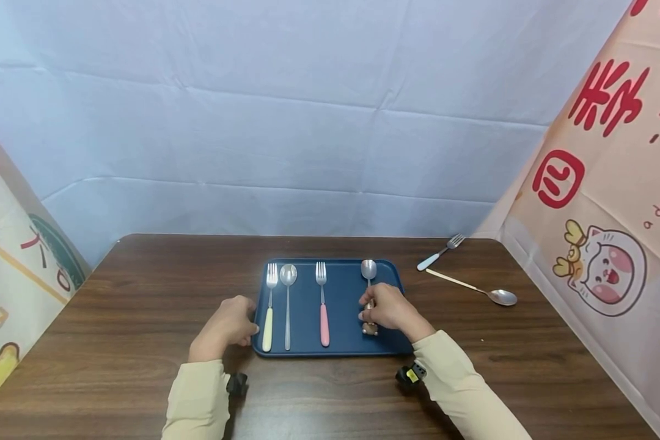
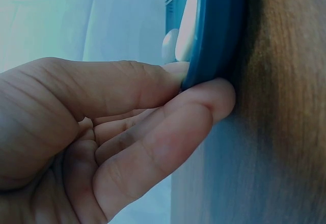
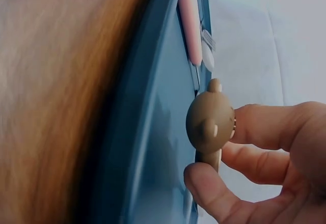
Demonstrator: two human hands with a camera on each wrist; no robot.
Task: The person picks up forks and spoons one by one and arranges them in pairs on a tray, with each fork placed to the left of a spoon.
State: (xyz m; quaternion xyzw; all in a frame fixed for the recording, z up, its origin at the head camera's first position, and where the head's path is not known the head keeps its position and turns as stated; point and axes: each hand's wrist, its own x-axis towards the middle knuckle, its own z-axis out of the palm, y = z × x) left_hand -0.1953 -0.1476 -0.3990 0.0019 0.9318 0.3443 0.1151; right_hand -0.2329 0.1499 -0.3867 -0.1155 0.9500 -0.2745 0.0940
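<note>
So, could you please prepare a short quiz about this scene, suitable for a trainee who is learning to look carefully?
1. How many pieces of cutlery lie on the wooden table, off the blue tray?

2. Which thing does the right hand hold?
A) the pink-handled fork
B) the spoon with a brown animal-head end
C) the yellow-handled fork

3. True or false: the left hand pinches the edge of the blue tray.

Key:
1. Two: the fork with a pale blue handle and the spoon with a cream handle.
2. B.
3. True.
</note>
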